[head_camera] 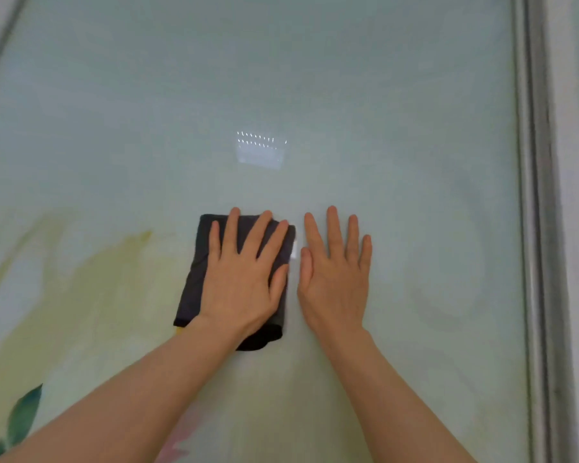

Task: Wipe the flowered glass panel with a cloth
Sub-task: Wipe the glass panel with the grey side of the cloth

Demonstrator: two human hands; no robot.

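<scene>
The flowered glass panel (281,95) fills the view, pale green with faded yellow petals at the left and dark green leaves at the lower left corner. A folded dark grey cloth (194,279) lies flat against the glass in the middle. My left hand (244,279) presses on the cloth with spread, flat fingers. My right hand (335,275) rests flat on the bare glass just right of the cloth, fingers apart, holding nothing. A small white tag peeks out at the cloth's right edge between the two hands.
A silver metal frame (535,228) runs down the right edge of the panel, with a white wall strip beyond it. Another frame edge (0,38) slants at the top left. A light reflection (259,150) glints above the hands.
</scene>
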